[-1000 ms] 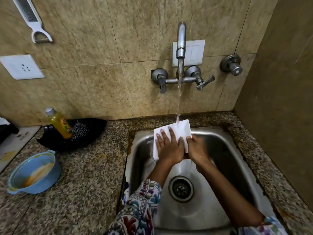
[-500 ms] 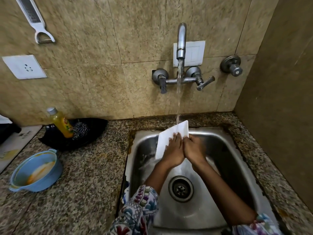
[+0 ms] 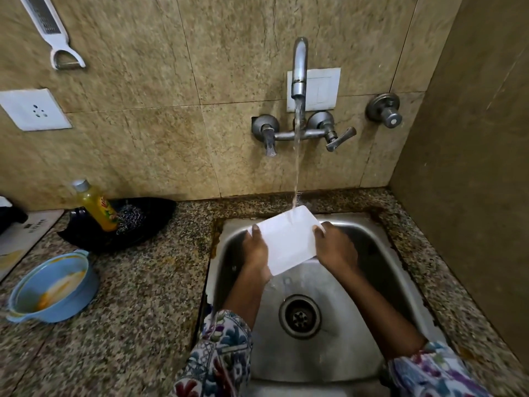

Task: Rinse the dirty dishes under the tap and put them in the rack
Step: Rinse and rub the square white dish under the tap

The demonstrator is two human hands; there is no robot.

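Note:
A white rectangular plate (image 3: 289,239) is held over the steel sink (image 3: 337,356), tilted, with its far edge under the stream from the tap (image 3: 299,70). My left hand (image 3: 256,253) grips the plate's left edge, thumb on top. My right hand (image 3: 336,247) grips its right edge. Water runs down onto the plate. A dirty light blue bowl (image 3: 51,287) with yellow residue sits on the counter at the left.
A black dish (image 3: 126,224) at the back left holds a yellow soap bottle (image 3: 96,206) and a steel scrubber (image 3: 130,217). The drain (image 3: 299,316) lies below my hands. A grater (image 3: 50,30) hangs on the tiled wall. A wall stands close on the right.
My hands have moved apart from the plate's face to its two side edges. The plate has turned flatter and wider under the stream.

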